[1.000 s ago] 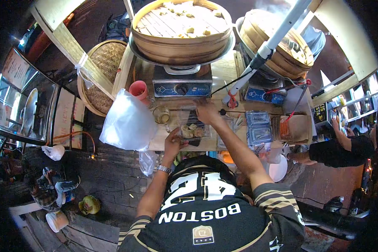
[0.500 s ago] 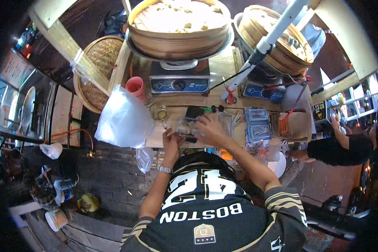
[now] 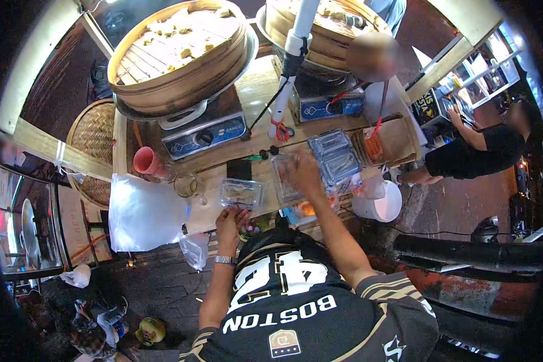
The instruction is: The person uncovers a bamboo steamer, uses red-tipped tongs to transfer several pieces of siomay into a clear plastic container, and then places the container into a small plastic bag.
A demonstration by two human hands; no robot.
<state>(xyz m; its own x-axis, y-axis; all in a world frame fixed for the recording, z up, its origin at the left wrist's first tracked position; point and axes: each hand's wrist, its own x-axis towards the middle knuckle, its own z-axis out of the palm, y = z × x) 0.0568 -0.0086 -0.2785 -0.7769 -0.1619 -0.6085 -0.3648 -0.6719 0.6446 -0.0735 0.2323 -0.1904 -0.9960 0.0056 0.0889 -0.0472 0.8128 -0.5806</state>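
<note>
The clear plastic container [image 3: 240,193], likely light, thin-walled and easily crushed, sits on the surface [image 3: 256,96] before the big bamboo steamer [image 3: 178,57]; left hand [image 3: 230,220] touches its near edge, fingers loosely curled, while right hand [image 3: 304,175] rests open on another clear box [image 3: 286,181].

Single head-worn fisheye, looking steeply down, close over counter [image 3: 253,102], edges bent

Night street stall: wooden counter [image 3: 256,96], dark paved ground [image 3: 157,289], lit shopfront shelves [image 3: 464,84] at right

Left hand [image 3: 229,220] curled low, right hand [image 3: 304,175] reaching forward
</note>
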